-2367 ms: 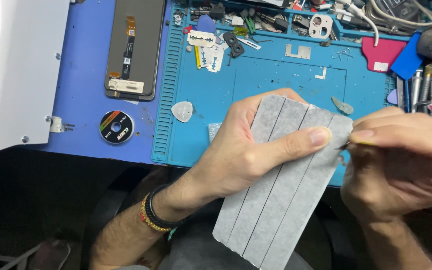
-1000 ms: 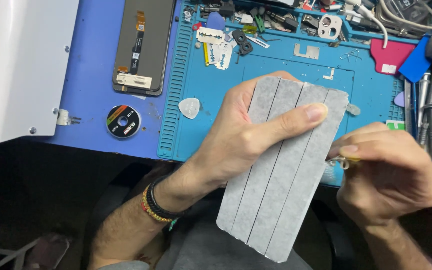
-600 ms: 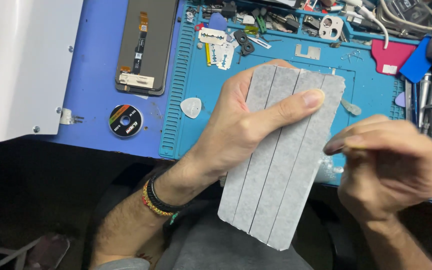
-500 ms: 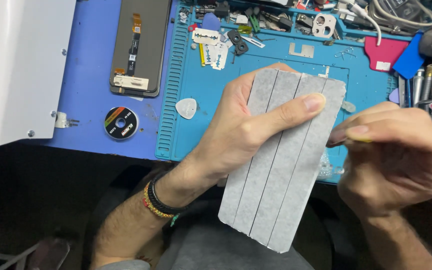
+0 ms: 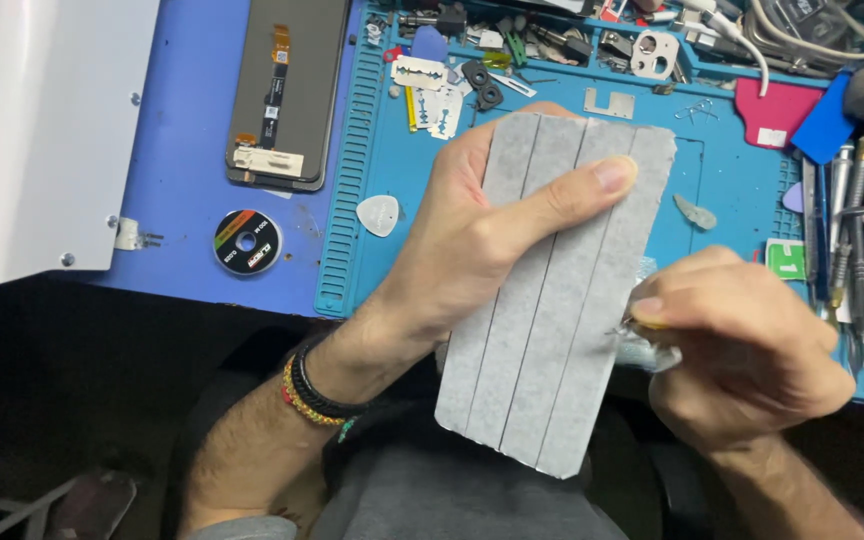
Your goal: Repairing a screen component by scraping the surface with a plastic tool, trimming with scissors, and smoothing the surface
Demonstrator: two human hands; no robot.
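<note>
- Right hand [image 5: 742, 350] has dropped lower along the grey strip sheet's [image 5: 562, 300] right edge, grip pinching a thin tool, seemingly for peeling.
- Left hand [image 5: 482, 240] clamps sheet, thumb across, steadying it above the surface's [image 5: 192, 210] front edge.

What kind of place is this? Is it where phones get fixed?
Probably, yes: a phone repair bench. A phone screen lies face down with its ribbon cable showing, a blue repair mat holds small parts, and screwdrivers sit at the right.

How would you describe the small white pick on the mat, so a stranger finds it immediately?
Start at the teal work mat and go to its left edge, beside the left hand. There lies the white triangular pick, alone, flat and rounded, unlike the metal blades higher up.
</note>
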